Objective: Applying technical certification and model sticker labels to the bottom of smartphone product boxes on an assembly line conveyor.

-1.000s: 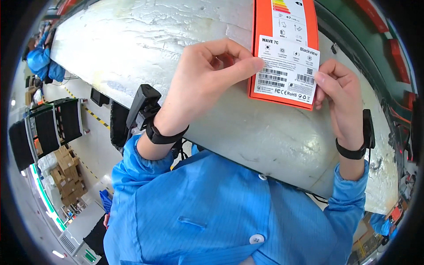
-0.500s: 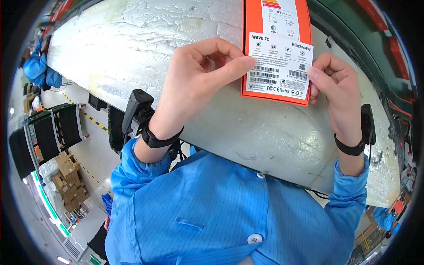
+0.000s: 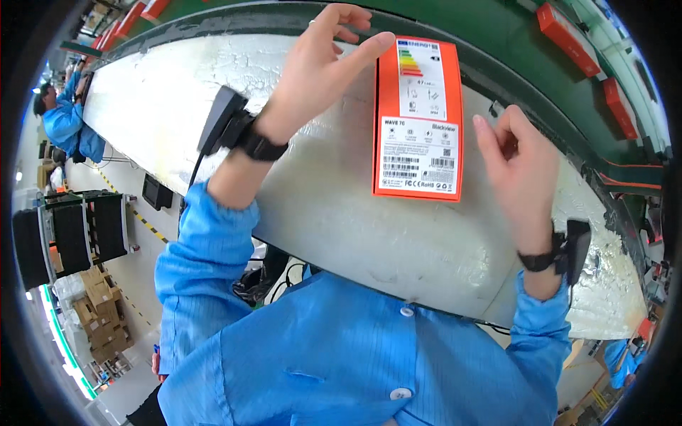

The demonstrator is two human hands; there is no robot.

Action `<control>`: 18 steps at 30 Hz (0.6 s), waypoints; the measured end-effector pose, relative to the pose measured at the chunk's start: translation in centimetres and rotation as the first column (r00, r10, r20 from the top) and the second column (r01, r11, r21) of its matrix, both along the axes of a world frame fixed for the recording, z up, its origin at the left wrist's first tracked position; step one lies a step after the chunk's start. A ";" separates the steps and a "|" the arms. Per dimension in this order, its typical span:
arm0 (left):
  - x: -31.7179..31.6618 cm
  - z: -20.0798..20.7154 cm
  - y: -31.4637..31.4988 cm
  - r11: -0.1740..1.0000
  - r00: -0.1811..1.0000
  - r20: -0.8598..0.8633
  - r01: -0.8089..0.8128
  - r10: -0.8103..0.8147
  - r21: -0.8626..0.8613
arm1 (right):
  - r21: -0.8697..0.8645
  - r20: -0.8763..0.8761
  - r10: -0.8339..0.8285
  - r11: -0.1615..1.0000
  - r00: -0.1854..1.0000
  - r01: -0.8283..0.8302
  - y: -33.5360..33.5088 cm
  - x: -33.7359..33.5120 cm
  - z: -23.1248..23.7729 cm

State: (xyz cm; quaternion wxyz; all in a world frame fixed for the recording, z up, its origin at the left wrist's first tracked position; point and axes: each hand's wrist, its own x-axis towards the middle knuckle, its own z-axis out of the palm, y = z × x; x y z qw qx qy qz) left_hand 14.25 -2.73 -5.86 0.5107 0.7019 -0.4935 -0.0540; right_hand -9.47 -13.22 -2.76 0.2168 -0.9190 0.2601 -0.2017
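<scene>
An orange-red box (image 3: 381,153) lies on the pale, shiny work surface in front of me. Two white labels are on its upper face: an energy label (image 3: 422,78) with coloured stripes, and a lower sticker (image 3: 418,153) with barcodes. My left hand (image 3: 323,67) is beside the far left corner, its thumb stretched toward the box edge and its fingers bent apart from it; whether the thumb touches is hard to tell. To the right of the box, my right hand (image 3: 518,160) hovers with thumb and bent fingers apart, holding nothing.
Beyond the work surface (image 3: 341,213) runs a green conveyor belt (image 3: 511,35) carrying several red boxes (image 3: 568,39). A co-worker in blue (image 3: 67,128) is at the far left. Black racks (image 3: 74,234) and stacked cardboard boxes (image 3: 99,312) stand on the floor at left.
Both hands have come away from the sticker, the left moving up and away, the right off to the side. The box now appears lower in view, with more of its energy label showing.
</scene>
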 end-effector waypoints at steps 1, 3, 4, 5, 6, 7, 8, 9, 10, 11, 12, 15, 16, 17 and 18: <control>1.3 -1.6 -1.4 0.996 0.999 -0.036 0.020 -0.023 -0.084 | -0.052 0.066 0.000 0.999 0.998 0.003 0.7 0.3 0.4; 1.7 -2.6 -2.9 0.982 0.994 -0.072 0.064 -0.077 -0.179 | -0.310 0.049 0.365 0.890 0.930 -0.333 3.8 1.2 0.3; 1.5 -2.4 -2.9 0.983 0.961 -0.210 0.169 -0.181 -0.074 | -0.218 0.003 0.398 0.895 0.917 -0.388 5.5 1.9 -0.1; 1.3 -2.4 -3.0 0.957 0.897 -0.352 0.290 -0.266 0.015 | -0.122 -0.042 0.430 0.894 0.902 -0.432 6.2 2.3 -0.5; 1.5 -2.3 -2.7 0.960 0.902 -0.350 0.279 -0.254 0.022 | -0.137 -0.045 0.418 0.897 0.907 -0.420 5.4 1.9 -0.3; 1.2 -2.3 -2.4 0.971 0.909 -0.353 0.239 -0.219 0.011 | -0.101 -0.112 0.340 0.931 0.934 -0.351 3.8 0.8 0.0; 0.9 -1.7 -1.2 0.984 0.962 -0.234 0.162 -0.142 0.069 | -0.078 -0.166 0.292 0.948 0.942 -0.308 1.7 -0.1 0.1; 0.0 -0.8 -0.8 0.990 0.989 -0.117 0.102 -0.091 0.093 | -0.088 -0.312 0.196 0.968 0.930 -0.234 -1.4 -2.6 -0.5; -0.9 -0.4 -0.2 0.992 0.999 -0.023 0.051 -0.049 0.115 | -0.109 -0.446 0.093 0.981 0.890 -0.157 -3.8 -4.7 -1.1; -2.1 -0.5 -0.1 0.992 0.998 0.060 0.007 -0.015 0.122 | -0.162 -0.453 0.058 0.976 0.890 -0.146 -4.3 -5.7 -0.3; -3.2 -0.4 0.4 0.988 0.998 0.061 0.017 -0.027 0.152 | -0.171 -0.344 0.085 0.973 0.935 -0.152 -4.1 -6.8 0.5; -6.3 0.7 1.4 0.968 0.993 -0.095 0.095 -0.075 0.232 | -0.047 -0.328 0.131 0.987 0.935 -0.155 1.6 -5.2 3.6; -6.8 0.9 1.7 0.973 0.992 -0.092 0.107 -0.090 0.205 | -0.075 -0.331 0.110 0.987 0.937 -0.143 3.2 -5.2 3.4; -6.9 0.9 2.2 0.953 0.971 -0.178 0.197 -0.158 0.229 | -0.101 -0.377 0.153 0.974 0.914 -0.204 4.3 -5.1 2.7; -6.6 1.0 2.4 0.925 0.939 -0.263 0.287 -0.221 0.248 | -0.121 -0.423 0.193 0.956 0.886 -0.266 4.7 -4.7 2.3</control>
